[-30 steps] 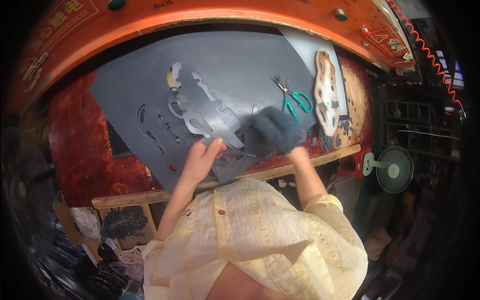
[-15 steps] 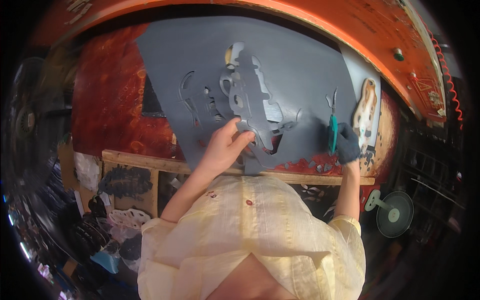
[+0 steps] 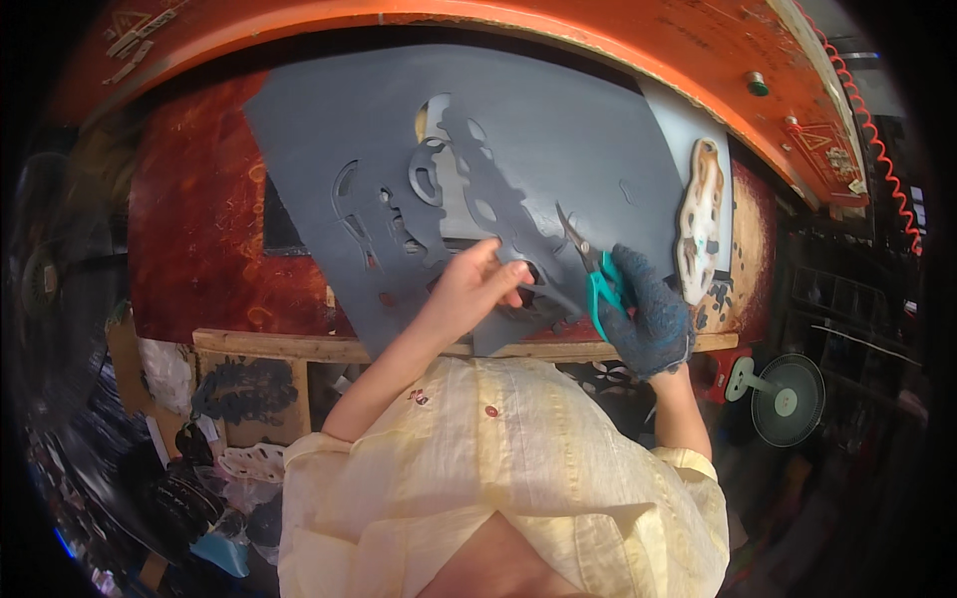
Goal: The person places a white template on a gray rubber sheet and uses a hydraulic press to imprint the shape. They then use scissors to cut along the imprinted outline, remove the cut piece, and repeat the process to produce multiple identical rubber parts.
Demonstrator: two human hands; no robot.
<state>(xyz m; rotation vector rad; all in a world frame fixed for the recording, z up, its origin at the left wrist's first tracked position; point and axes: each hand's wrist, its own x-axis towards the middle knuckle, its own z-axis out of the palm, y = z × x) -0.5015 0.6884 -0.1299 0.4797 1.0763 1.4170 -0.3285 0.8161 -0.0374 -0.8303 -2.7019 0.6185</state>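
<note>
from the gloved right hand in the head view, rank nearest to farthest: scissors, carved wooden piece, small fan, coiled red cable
1. scissors, held in the right hand, blades open over the grey sheet.
2. carved wooden piece, just above and right of it.
3. small fan, lower right.
4. coiled red cable, far upper right.

A dark red, worn surface carries the work, edged along its near side by a pale wooden strip. Behind it curves a broad orange panel with a small green knob and a red coiled cord hanging down its right end. At the right of the surface lies an oblong cream and brown cut-out piece on a light grey sheet. Below, off to the right, stands a small dark green fan. Under the surface at left hang dark and white lacy cut-out shapes
</note>
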